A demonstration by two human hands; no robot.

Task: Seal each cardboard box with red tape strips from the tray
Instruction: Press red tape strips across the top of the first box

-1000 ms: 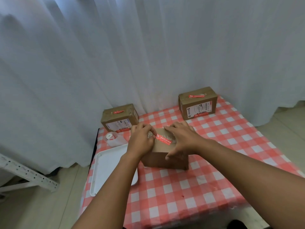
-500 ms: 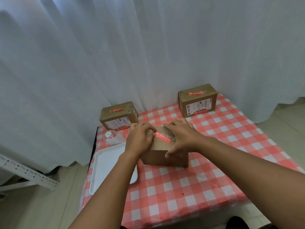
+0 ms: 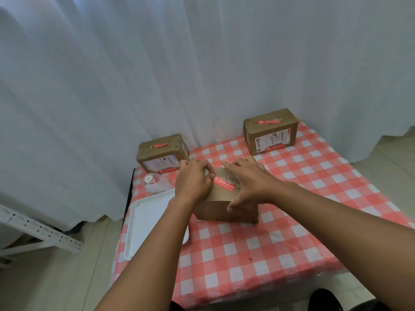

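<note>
Hands have barely shifted over the last second: left hand point(image 3: 195, 183) still pinches the near end of the red printed tape strip point(image 3: 224, 184) with curled fingers, while right hand point(image 3: 251, 184), fingers spread, stays pressed on the brown cardboard box point(image 3: 224, 208) mid-table, so this seal looks nearly done. White plastic tray point(image 3: 146, 221) lies by the left edge of the red-checked tablecloth point(image 3: 258, 254); white curtain point(image 3: 202, 63) hangs behind
</note>
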